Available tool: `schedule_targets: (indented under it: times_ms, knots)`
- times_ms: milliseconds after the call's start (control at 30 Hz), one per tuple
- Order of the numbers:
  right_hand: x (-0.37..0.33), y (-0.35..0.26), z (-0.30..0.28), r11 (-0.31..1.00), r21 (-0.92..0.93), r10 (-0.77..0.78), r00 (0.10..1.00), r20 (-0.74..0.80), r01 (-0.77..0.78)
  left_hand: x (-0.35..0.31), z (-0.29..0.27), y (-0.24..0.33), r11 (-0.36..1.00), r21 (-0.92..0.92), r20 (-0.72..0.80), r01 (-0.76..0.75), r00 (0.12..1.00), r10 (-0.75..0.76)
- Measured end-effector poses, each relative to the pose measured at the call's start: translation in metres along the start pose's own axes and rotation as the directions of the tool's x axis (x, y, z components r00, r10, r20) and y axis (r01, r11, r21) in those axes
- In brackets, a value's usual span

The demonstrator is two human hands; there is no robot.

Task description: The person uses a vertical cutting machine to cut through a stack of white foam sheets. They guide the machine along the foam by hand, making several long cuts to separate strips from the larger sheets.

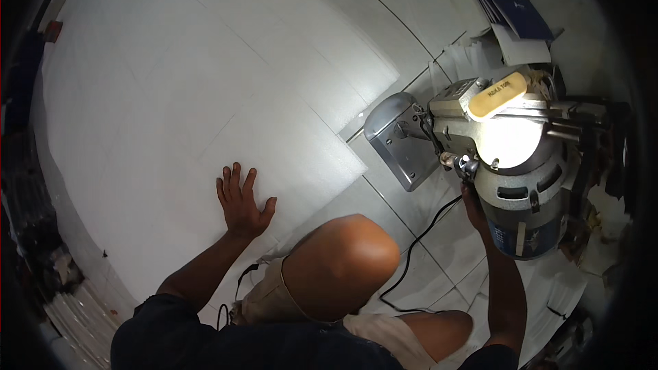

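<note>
Left hand (243, 209): spread wide on white sheet (171, 96)
Sheet corner (355, 166): rightward
Right hand (473, 209): at machine (510, 147), grip unclear
Lettering: yellow plate (498, 96) ahead

Right hand (473, 210) partly hidden; shirt (274, 349) cropped

Left hand (243, 207) flat, fingers spread, on white sheets (205, 75) over tiled floor (445, 247). Right hand (473, 207), partly hidden, at grey metal machine (510, 144); black cable (409, 267) nearby.
</note>
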State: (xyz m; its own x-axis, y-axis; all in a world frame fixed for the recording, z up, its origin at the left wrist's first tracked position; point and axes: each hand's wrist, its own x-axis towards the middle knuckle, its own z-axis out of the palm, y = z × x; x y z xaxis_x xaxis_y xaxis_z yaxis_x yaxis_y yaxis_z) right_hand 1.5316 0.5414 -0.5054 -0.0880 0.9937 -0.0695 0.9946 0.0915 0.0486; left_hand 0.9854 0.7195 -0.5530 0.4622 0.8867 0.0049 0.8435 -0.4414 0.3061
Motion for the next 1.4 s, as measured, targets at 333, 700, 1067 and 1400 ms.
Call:
schedule_targets:
  times_ms: [333, 700, 1067, 1400]
  knots:
    - [0.05, -0.007, -0.089, 0.858, 0.499, -0.015, 0.966, 0.258, -0.12, -0.005, 0.002, -0.005, 0.999, 0.049, 0.019, -0.002, 1.0, 0.001]
    - [0.064, -0.012, -0.098, 0.68, 0.733, -0.16, 0.971, 0.177, -0.022, -0.008, -0.008, 0.006, 1.0, 0.02, 0.023, 0.006, 1.0, -0.007]
    - [0.074, -0.02, -0.022, 0.175, 0.984, 0.329, 0.944, -0.023, -0.037, 0.096, -0.099, 0.001, 0.992, 0.007, -0.015, -0.125, 0.992, 0.125]
    - [0.084, -0.033, -0.052, 0.89, 0.455, 0.173, 0.95, -0.261, -0.037, 0.228, -0.064, 0.045, 0.981, 0.126, -0.06, -0.151, 0.985, 0.159]
